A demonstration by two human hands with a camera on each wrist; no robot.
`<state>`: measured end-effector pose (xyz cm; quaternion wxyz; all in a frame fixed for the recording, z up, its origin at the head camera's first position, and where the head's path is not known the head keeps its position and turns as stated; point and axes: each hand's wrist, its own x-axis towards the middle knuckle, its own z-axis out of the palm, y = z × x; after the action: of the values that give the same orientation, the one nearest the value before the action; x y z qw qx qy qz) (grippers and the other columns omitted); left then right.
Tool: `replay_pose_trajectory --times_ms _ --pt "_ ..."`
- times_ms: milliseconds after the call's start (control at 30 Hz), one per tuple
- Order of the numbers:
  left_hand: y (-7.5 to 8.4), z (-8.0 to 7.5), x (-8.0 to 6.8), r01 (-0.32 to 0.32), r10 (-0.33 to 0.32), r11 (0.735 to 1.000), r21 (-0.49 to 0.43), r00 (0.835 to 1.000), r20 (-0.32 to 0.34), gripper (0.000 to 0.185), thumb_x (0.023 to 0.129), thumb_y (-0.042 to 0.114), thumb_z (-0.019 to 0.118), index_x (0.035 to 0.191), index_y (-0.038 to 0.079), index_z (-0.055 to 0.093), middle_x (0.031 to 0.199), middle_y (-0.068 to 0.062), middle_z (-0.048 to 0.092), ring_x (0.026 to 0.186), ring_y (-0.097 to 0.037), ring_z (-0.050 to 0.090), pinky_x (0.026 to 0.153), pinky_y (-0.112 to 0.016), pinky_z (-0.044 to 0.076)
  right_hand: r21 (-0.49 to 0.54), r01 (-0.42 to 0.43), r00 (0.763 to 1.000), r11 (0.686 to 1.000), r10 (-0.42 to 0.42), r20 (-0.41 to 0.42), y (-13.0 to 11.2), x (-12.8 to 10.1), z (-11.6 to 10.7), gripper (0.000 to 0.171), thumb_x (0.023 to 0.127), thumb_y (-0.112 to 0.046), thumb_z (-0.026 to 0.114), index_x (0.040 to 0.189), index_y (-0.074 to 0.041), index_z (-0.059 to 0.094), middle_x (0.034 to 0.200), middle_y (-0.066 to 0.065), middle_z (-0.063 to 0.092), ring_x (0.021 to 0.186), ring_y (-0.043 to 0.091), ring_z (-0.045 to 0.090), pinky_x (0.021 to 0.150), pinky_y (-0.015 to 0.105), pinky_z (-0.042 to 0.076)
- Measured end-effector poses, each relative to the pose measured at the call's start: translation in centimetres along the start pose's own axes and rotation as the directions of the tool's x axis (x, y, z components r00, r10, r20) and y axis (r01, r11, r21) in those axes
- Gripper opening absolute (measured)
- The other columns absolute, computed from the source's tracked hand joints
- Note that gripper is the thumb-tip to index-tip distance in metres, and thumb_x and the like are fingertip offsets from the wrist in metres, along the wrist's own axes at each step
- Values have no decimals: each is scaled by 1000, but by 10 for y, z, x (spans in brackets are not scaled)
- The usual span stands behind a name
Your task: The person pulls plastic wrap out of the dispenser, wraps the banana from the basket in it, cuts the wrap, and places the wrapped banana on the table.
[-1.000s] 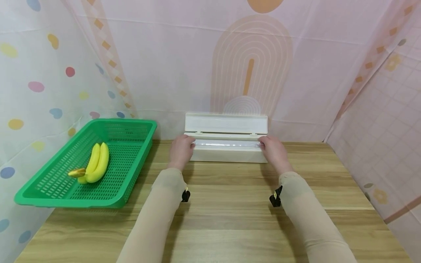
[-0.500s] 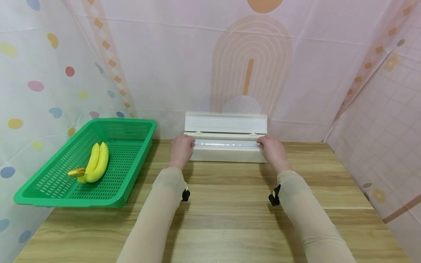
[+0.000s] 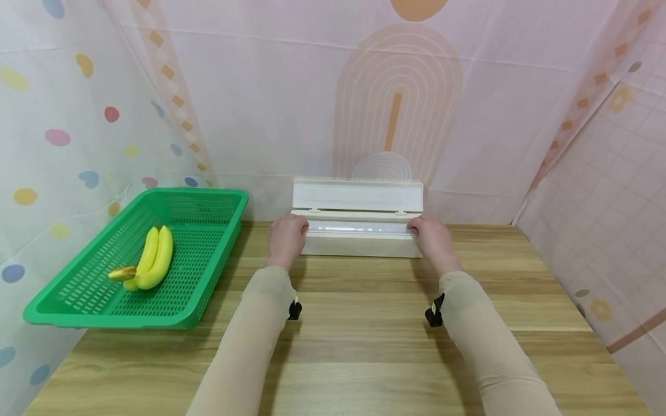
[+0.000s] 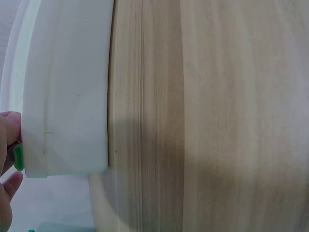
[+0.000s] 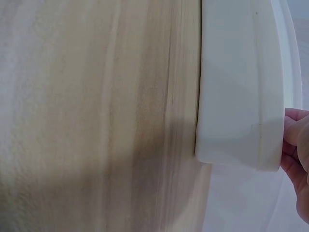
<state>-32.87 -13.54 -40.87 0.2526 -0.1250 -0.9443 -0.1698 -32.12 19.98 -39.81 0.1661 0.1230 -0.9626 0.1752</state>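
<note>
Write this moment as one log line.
left hand: at white box, left end; right hand: at right end; lid: open; bananas: in basket

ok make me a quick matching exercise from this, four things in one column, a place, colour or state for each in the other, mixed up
1. bananas
2. basket
3. box lid
4. right hand

a. white, standing open
b. at the right end of the white box
c. green, with slotted sides
d. yellow, lying inside a container

Pairs: 1-d, 2-c, 3-a, 4-b
</note>
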Motion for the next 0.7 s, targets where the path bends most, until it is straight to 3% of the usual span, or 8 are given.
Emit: replay_pose_trajectory --times_ms 367,700 --pt "1 0 0 7 -7 1000 -6 1000 15 9 89 -2 68 92 3 75 90 -12 72 89 -31 67 85 -48 51 15 -6 1000 1000 6 -17 0 -1 0 10 93 -3 66 99 -3 74 105 13 70 103 34 63 92 48 49" --pt "2 0 1 50 -50 999 0 997 65 11 88 -4 66 94 2 74 93 -13 72 90 -33 66 86 -48 51 13 -2 1000 1000 3 -31 -1 -1 1 8 93 -6 67 97 -4 74 103 13 72 100 35 64 88 49 51"
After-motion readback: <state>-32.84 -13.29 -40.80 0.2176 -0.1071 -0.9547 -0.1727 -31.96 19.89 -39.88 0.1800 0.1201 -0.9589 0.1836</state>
